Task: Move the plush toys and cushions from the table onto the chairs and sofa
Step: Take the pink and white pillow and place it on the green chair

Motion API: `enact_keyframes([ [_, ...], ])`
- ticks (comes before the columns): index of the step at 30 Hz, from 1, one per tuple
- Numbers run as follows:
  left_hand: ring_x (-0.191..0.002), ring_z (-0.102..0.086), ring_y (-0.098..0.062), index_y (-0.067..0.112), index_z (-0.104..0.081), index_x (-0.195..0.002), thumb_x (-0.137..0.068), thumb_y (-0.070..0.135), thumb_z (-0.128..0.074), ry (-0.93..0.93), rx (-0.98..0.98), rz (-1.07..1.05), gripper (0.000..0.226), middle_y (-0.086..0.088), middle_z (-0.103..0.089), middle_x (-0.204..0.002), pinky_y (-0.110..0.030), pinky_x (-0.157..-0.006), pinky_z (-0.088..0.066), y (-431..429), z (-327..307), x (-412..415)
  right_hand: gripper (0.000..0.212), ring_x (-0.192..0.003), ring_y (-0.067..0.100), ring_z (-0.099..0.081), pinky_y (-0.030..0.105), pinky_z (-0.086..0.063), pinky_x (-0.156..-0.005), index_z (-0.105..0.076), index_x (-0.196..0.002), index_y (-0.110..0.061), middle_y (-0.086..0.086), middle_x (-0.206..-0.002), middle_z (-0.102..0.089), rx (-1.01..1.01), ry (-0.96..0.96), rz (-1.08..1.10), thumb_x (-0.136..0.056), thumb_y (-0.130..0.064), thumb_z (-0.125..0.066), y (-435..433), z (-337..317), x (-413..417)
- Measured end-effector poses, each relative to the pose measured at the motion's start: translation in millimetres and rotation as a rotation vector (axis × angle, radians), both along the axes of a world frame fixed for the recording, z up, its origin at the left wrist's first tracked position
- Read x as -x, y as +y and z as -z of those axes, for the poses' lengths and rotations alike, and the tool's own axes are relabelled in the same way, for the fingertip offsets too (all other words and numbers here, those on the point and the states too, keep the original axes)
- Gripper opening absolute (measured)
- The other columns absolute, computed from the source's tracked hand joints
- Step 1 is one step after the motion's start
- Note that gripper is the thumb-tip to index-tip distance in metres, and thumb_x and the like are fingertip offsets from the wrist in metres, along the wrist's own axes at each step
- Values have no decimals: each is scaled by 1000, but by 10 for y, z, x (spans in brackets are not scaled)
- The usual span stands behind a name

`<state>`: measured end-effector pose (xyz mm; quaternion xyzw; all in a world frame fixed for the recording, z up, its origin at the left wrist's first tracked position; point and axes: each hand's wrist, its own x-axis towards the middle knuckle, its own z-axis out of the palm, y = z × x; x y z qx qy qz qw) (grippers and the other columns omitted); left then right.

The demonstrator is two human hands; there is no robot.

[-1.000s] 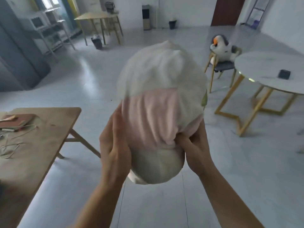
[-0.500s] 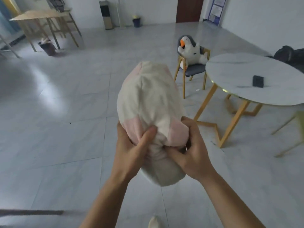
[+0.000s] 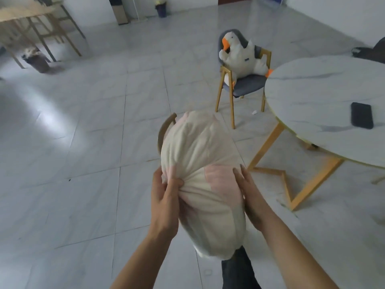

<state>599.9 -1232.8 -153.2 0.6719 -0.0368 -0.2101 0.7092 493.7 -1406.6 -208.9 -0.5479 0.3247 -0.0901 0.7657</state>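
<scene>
I hold a large cream and pink plush toy (image 3: 202,163) out in front of me above the floor. My left hand (image 3: 164,201) pinches its fabric on the left side, and my right hand (image 3: 253,202) presses flat against its right side. A curved wooden chair back (image 3: 164,130) peeks out behind the toy's top left; the rest of that chair is hidden. Farther off, a white goose plush (image 3: 239,56) sits on a grey chair with yellow legs (image 3: 245,85). The round marble table (image 3: 325,97) stands to the right.
A black phone (image 3: 361,118) lies on the marble table. A dark object (image 3: 370,52) shows behind the table at far right. A wooden table (image 3: 31,19) and a bin (image 3: 37,61) stand at the back left. Open tiled floor spreads to the left.
My view has swung right and downward, bringing the goose chair and marble table closer. The plush toy has lowered and tilted away from me. My right hand has flattened against its side.
</scene>
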Motion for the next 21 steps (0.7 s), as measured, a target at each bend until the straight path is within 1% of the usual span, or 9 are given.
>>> enact_keyframes([
  [2, -94, -64, -16, 21, -64, -112, -83, 31, -58, 71, -31, -14, 31, 5, -70, -100, -34, -78, -49, -377, 188, -296, 64, -119, 2, -64, 28, -49, -99, -47, -142, -45, -17, -135, -64, -138, 13, -156, -85, -70, -62, -428, 145, -334],
  [5, -98, -65, -21, 25, -67, -113, -78, 25, -55, 136, -150, 58, 37, -3, -72, -109, -35, -78, -50, -792, 443, -812, 51, -114, 10, -69, 36, -54, -99, -56, -133, -40, -10, -129, -70, -147, 63, -160, -86, -54, -71, -944, 361, -847],
  [8, -98, -62, -19, 22, -67, -114, -74, 24, -53, 177, -248, 81, 43, 3, -71, -105, -29, -76, -50, -1056, 733, -1351, 67, -113, 7, -69, 34, -55, -98, -54, -134, -43, -16, -125, -70, 1, 110, -154, -76, -44, -86, -1317, 612, -1386],
  [10, -110, -63, -8, 35, -59, -133, -73, 22, -52, 169, -290, 68, 62, 16, -68, -123, -24, -84, -52, -1187, 920, -1658, 84, -114, 0, -64, 26, -53, -94, -47, -140, -45, -22, -128, -65, 90, 149, -179, -69, -42, -92, -1490, 804, -1698],
  [12, -129, -55, -7, 44, -46, -146, -76, 29, -54, 171, -313, 65, 72, 17, -59, -142, -35, -103, -49, -1290, 1134, -1944, 99, -120, -2, -60, 28, -51, -99, -38, -148, -44, -24, -135, -59, 157, 172, -190, -67, -41, -94, -1611, 1069, -1997],
  [14, -139, -49, -12, 45, -39, -151, -80, 48, -61, 182, -312, 80, 74, 14, -53, -150, -45, -114, -41, -1398, 1427, -2226, 99, -123, -5, -57, 27, -49, -103, -37, -150, -43, -25, -138, -57, 204, 176, -201, -69, -37, -94, -1685, 1325, -2292],
  [16, -140, -48, -11, 42, -37, -152, -79, 65, -69, 190, -345, 65, 83, 14, -51, -152, -46, -115, -41, -1511, 1810, -2473, 94, -124, -6, -56, 20, -48, -103, -37, -148, -43, -24, -140, -55, 233, 188, -197, -72, -36, -91, -1755, 1700, -2570],
  [18, -136, -51, -5, 38, -37, -153, -77, 67, -71, 191, -393, 41, 88, 15, -53, -149, -39, -112, -44, -1623, 2218, -2666, 86, -127, -9, -51, 13, -43, -105, -34, -149, -44, -26, -144, -51, 242, 222, -205, -78, -49, -81, -1770, 2129, -2797],
  [21, -145, -41, -12, 37, -21, -159, -72, 73, -73, 334, -494, 22, 107, 6, -39, -160, -43, -118, -37, -1738, 2828, -2902, 77, -149, 7, -33, 33, -25, -124, -21, -160, -34, -15, -163, -33, 169, 354, -178, -96, -68, -45, -1725, 2909, -2984],
])
